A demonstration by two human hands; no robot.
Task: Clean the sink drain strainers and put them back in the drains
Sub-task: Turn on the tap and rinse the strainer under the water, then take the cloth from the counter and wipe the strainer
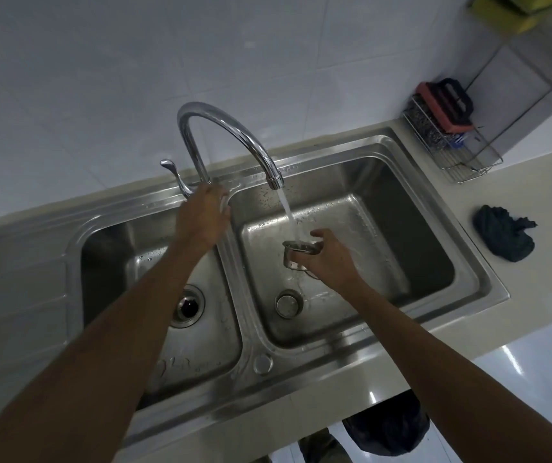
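My right hand (329, 259) holds a small steel drain strainer (298, 256) over the right basin, under the stream of water (288, 212) running from the faucet (221, 128). My left hand (205, 213) rests at the faucet's base, on the rim between the two basins; whether it grips anything there is hidden. The left basin's drain (187, 306) is open and dark, with no strainer in it. In the right basin's drain (287, 304) sits a round steel strainer or plug.
A double steel sink (468, 262) is set in a pale countertop. A dark crumpled cloth (505, 232) lies on the counter to the right. Behind it stands a wire rack (458, 152) with steel wool and a red-and-black scrubber. A faucet lever (171, 170) sticks out at the left.
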